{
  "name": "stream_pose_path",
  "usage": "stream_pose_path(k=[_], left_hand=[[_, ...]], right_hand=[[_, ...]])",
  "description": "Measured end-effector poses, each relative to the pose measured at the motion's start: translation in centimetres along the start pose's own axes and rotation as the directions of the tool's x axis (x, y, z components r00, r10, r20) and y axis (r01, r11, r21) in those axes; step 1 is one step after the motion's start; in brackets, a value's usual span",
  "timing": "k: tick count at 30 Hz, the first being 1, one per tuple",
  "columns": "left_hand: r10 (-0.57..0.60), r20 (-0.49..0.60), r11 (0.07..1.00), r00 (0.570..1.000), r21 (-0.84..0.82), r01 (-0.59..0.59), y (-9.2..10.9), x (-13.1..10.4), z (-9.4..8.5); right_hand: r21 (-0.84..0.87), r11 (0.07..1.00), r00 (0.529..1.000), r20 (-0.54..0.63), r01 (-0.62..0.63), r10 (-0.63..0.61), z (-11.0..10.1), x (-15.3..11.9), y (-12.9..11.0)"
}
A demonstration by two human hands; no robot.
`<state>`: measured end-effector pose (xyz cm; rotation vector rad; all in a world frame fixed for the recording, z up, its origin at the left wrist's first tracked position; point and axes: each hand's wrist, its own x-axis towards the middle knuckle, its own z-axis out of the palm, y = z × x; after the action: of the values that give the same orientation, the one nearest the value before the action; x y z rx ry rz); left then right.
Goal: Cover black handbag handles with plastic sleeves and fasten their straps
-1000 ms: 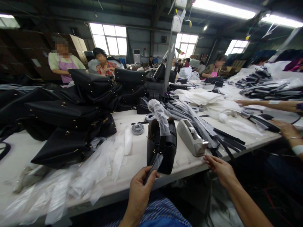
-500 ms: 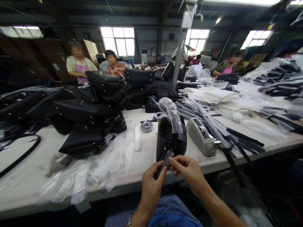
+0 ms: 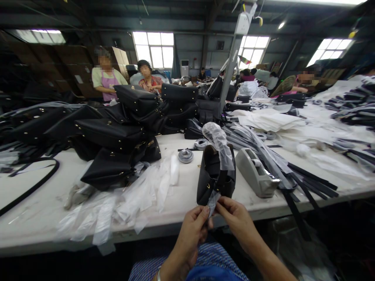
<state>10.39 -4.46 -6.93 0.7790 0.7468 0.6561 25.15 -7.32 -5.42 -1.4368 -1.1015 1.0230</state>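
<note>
A black handbag (image 3: 205, 171) stands at the table's front edge, its handle arching up under a crinkled clear plastic wrap (image 3: 218, 142). From the near side of the bag a strap end covered with a clear plastic strip (image 3: 213, 200) comes toward me. My left hand (image 3: 195, 228) pinches this strip between thumb and fingers from the left. On its other side, my right hand (image 3: 231, 214) has its fingertips closed on the strip's edge, close to the bag. A grey tape dispenser (image 3: 254, 173) stands just right of the bag.
Black handbags (image 3: 108, 132) are heaped at the left, with loose clear plastic sleeves (image 3: 146, 183) before them. A coiled strap (image 3: 185, 156) lies behind the sleeves. Wrapped straps (image 3: 263, 156) and white sheets (image 3: 272, 121) cover the right side. A metal post (image 3: 230, 74) rises mid-table; co-workers sit beyond.
The view has swung slightly left, so everything sits further right. My hands have shifted along the plastic strip, which now lies flatter over the strap end; the left fingers have closed round it.
</note>
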Motion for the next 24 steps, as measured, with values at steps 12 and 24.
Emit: stream_pose_path(k=[12,24], left_hand=[[-0.091,0.082,0.996,0.992,0.025,0.090,0.5,-0.6,0.6],[-0.132,0.104,0.958,0.986,-0.242,0.154,0.0,-0.9,0.2]], right_hand=[[0.131,0.983,0.987,-0.078,-0.131,0.142,1.3,0.7,0.2],[0.381,0.849,0.911,0.335,-0.366,0.242,-0.2,0.0,-1.7]])
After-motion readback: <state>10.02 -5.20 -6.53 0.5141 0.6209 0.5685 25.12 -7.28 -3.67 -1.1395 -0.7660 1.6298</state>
